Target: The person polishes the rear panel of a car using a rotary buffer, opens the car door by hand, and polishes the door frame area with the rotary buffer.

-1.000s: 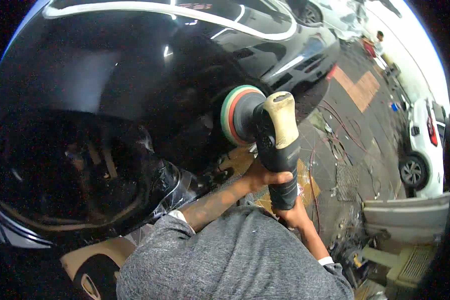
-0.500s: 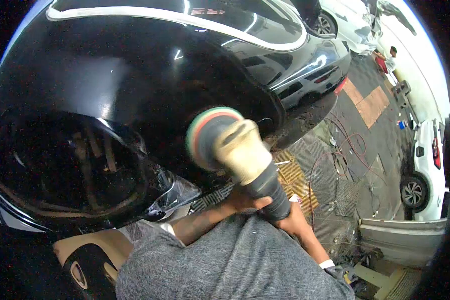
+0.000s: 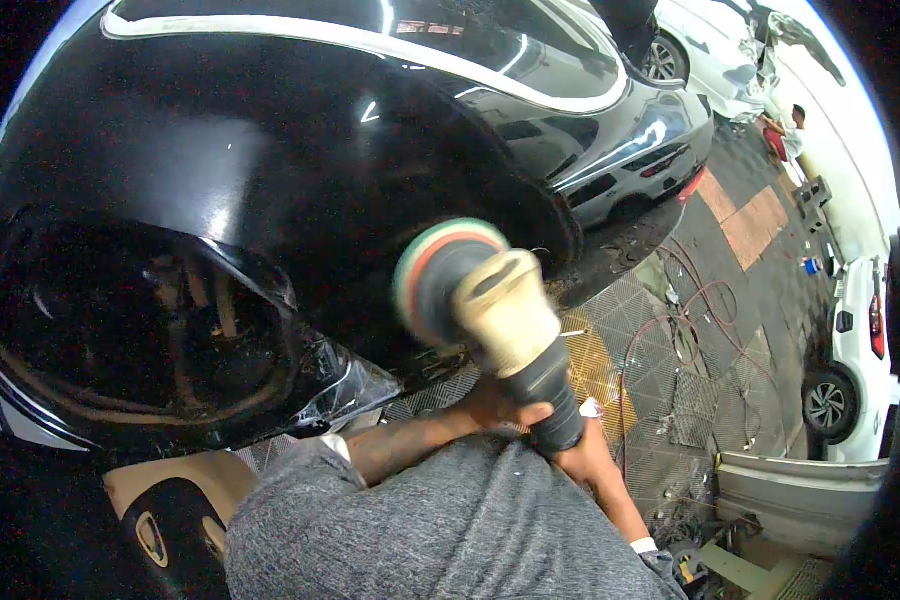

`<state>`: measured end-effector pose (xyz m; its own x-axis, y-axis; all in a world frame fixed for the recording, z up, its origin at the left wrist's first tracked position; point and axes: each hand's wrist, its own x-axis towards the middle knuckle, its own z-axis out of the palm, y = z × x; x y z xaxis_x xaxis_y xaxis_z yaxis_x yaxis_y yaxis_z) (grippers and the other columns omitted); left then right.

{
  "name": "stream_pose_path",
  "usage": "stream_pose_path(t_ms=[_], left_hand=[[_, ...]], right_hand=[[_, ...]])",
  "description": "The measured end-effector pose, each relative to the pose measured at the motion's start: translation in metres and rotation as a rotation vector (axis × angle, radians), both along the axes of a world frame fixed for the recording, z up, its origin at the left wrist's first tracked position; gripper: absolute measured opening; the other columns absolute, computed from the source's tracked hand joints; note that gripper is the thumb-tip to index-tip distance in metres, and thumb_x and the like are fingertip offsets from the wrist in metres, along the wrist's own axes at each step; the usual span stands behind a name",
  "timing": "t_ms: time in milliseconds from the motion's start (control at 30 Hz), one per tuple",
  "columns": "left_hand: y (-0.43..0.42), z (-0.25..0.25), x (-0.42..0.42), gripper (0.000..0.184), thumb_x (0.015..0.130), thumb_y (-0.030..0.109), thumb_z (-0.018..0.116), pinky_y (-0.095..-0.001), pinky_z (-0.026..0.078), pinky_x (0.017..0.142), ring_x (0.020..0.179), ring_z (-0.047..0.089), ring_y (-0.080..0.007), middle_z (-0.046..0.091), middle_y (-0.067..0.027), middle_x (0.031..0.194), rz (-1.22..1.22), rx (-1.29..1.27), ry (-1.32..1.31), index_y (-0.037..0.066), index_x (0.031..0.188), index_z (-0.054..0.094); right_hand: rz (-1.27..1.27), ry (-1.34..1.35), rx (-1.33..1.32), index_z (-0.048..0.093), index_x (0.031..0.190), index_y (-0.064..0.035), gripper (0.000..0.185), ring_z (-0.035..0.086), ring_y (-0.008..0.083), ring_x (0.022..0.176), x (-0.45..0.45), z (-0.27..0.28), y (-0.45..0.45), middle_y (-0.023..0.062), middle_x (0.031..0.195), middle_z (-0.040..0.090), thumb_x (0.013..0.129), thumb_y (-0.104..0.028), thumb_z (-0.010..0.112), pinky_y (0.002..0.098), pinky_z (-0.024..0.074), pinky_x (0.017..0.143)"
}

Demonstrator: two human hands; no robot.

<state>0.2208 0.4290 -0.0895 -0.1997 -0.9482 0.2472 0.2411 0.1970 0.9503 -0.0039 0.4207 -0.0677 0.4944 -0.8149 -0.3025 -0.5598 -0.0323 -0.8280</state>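
A polisher (image 3: 510,315) with a cream-coloured head and a black body is in both my hands. Its round pad (image 3: 440,270), rimmed in green and orange and blurred, lies against the glossy black car panel (image 3: 350,200). My left hand (image 3: 500,402) is closed around the polisher's middle, its thumb showing and its other fingers mostly hidden under the tool. Lower down, my right hand (image 3: 582,455) wraps the rear end of the black body. Clear plastic film (image 3: 355,385) hangs at the car's lower edge near my left forearm.
A red hose (image 3: 685,325) loops across the grid-tiled floor to the right. White cars (image 3: 855,380) stand at the far right and upper right. Another person (image 3: 795,135) is by the far wall. A beige and black door panel (image 3: 185,510) lies at lower left.
The polisher and my hands appear slightly further right. The whole view has also shifted a little, moving the car and floor rightward in it. Both hands keep their grip.
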Motion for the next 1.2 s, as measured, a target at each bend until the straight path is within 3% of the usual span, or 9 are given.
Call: stream_pose_path(t_ms=[133, 300, 433, 567, 633, 733, 867, 933, 1200], left_hand=[[-0.028, 0.051, -0.001, 0.072, 0.07, 0.039, 0.085, -0.0403, 0.045, 0.102, 0.116, 0.057, -0.0254, 0.062, -0.0112, 0.122, -0.06, 0.314, 0.008, 0.005, 0.127, 0.058], [-0.005, 0.014, 0.018, 0.072, 0.08, 0.041, 0.08, -0.0435, 0.043, 0.108, 0.12, 0.056, -0.0283, 0.058, -0.0128, 0.128, 0.089, -0.019, -0.232, 0.005, 0.135, 0.052], [0.031, 0.013, 0.029, 0.066, 0.082, 0.035, 0.077, -0.0402, 0.044, 0.105, 0.118, 0.056, -0.025, 0.057, -0.0119, 0.125, 0.07, 0.012, -0.088, 0.004, 0.132, 0.049], [0.021, 0.004, 0.028, 0.06, 0.082, 0.035, 0.076, -0.0416, 0.046, 0.103, 0.116, 0.058, -0.0258, 0.06, -0.012, 0.122, 0.137, -0.01, -0.251, 0.004, 0.129, 0.053], [0.014, 0.03, 0.027, 0.075, 0.072, 0.039, 0.083, -0.0434, 0.041, 0.108, 0.124, 0.053, -0.0281, 0.057, -0.0131, 0.131, 0.069, 0.211, -0.126, 0.006, 0.133, 0.054], [0.023, 0.012, 0.027, 0.075, 0.072, 0.036, 0.084, -0.0427, 0.041, 0.108, 0.123, 0.054, -0.0274, 0.057, -0.013, 0.131, 0.098, 0.063, -0.201, 0.006, 0.134, 0.053], [0.046, -0.004, 0.022, 0.072, 0.072, 0.033, 0.085, -0.0424, 0.041, 0.109, 0.122, 0.055, -0.0281, 0.059, -0.0119, 0.13, 0.138, 0.08, 0.068, 0.006, 0.132, 0.055], [0.028, 0.005, 0.032, 0.069, 0.073, 0.035, 0.083, -0.0421, 0.043, 0.107, 0.119, 0.057, -0.0281, 0.062, -0.012, 0.125, 0.134, -0.039, -0.277, 0.006, 0.13, 0.057], [0.046, -0.002, 0.03, 0.061, 0.08, 0.032, 0.076, -0.0395, 0.045, 0.104, 0.116, 0.056, -0.0226, 0.058, -0.0104, 0.119, 0.064, 0.045, -0.057, 0.005, 0.129, 0.051]], right_hand=[[-0.132, -0.06, -0.03, 0.07, 0.092, 0.0003, 0.033, 0.071, 0.0241, 0.077, 0.01, -0.004, 0.007, 0.0151, 0.082, 0.073, 0.07, -0.02, 0.082, 0.0389, 0.0547, 0.073], [-0.027, -0.074, 0.08, 0.07, 0.089, 0.0011, 0.032, 0.071, 0.0294, 0.075, 0.019, -0.023, 0.011, 0.0193, 0.081, 0.072, 0.068, -0.02, 0.081, 0.0407, 0.0548, 0.072], [0.136, 0.072, 0.028, 0.069, 0.09, 0.0033, 0.037, 0.072, 0.0345, 0.078, 0.026, -0.011, 0.004, 0.0228, 0.084, 0.072, 0.065, -0.022, 0.081, 0.0425, 0.055, 0.073], [0.045, 0.077, 0.11, 0.069, 0.092, 0.0036, 0.04, 0.073, 0.0326, 0.079, 0.034, 0.007, 0.009, 0.0231, 0.084, 0.072, 0.064, -0.022, 0.081, 0.0423, 0.0551, 0.073], [0.019, -0.005, 0.124, 0.069, 0.092, 0.0029, 0.039, 0.073, 0.0323, 0.079, 0.031, -0.007, 0.014, 0.0224, 0.083, 0.072, 0.065, -0.022, 0.081, 0.0418, 0.0551, 0.073], [0.056, -0.031, 0.087, 0.07, 0.093, 0.0018, 0.038, 0.073, 0.0319, 0.078, 0.025, -0.009, 0.02, 0.021, 0.083, 0.073, 0.065, -0.023, 0.081, 0.0406, 0.0553, 0.073], [0.151, 0.114, 0.059, 0.07, 0.093, 0.001, 0.038, 0.073, 0.0313, 0.079, 0.03, 0.006, 0.015, 0.0201, 0.084, 0.073, 0.066, -0.023, 0.081, 0.0393, 0.0554, 0.074], [0.05, 0.113, 0.098, 0.07, 0.094, 0.0013, 0.04, 0.073, 0.031, 0.079, 0.038, 0.012, 0.021, 0.0208, 0.084, 0.073, 0.066, -0.024, 0.08, 0.0407, 0.0555, 0.074], [0.15, 0.07, 0.036, 0.069, 0.096, 0.0029, 0.046, 0.071, 0.0288, 0.077, 0.024, -0.014, 0.025, 0.0203, 0.082, 0.072, 0.066, -0.028, 0.083, 0.0405, 0.0556, 0.075]])
